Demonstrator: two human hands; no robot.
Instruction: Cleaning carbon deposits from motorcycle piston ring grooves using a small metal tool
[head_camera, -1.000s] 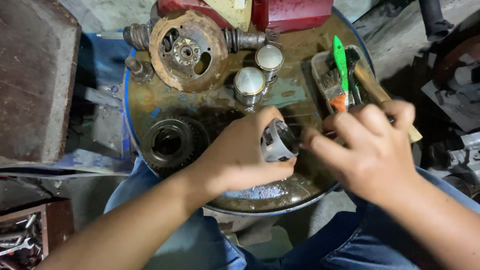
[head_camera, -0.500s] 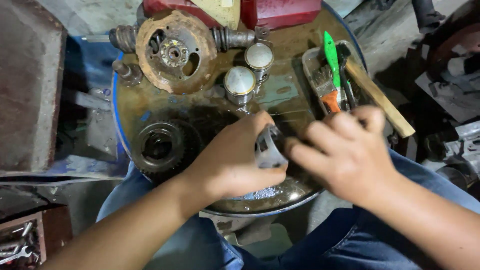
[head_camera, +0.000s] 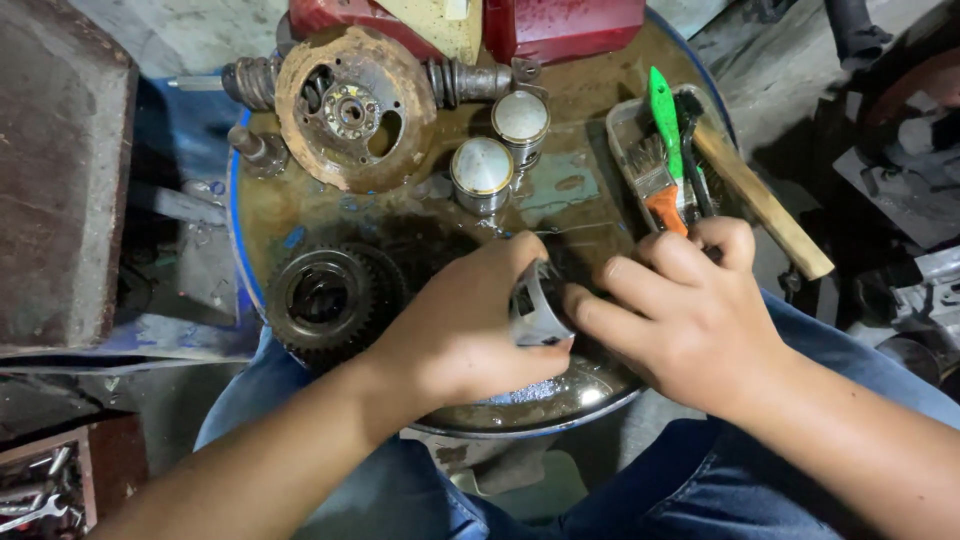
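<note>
— So what does each grip have hold of?

— Both close on one thing. The left hand (head_camera: 470, 330) wraps around a small grey metal piston (head_camera: 535, 310), thumb and fingers curled shut on its skirt. The right hand (head_camera: 690, 310) meets it from the other side, fingertips pinched against the same part.

— And where does the piston sit?

— Just above the near edge of the round worktop (head_camera: 560, 95), a rusty, oily drum lid with a blue rim, over the person's lap in blue jeans.

— What lies around it?

— Just left of the left hand rests a dark toothed gear (head_camera: 325, 295). Farther back stand two more pistons (head_camera: 485, 170) with pale crowns, side by side and upright. Behind them lies a rusty round flywheel (head_camera: 355, 105) on a shaft. By the right hand sits a shallow tray (head_camera: 625, 125) with a paintbrush (head_camera: 660, 190), a green-handled tool (head_camera: 662, 115) and a wooden handle (head_camera: 765, 205) poking past the rim.
</note>
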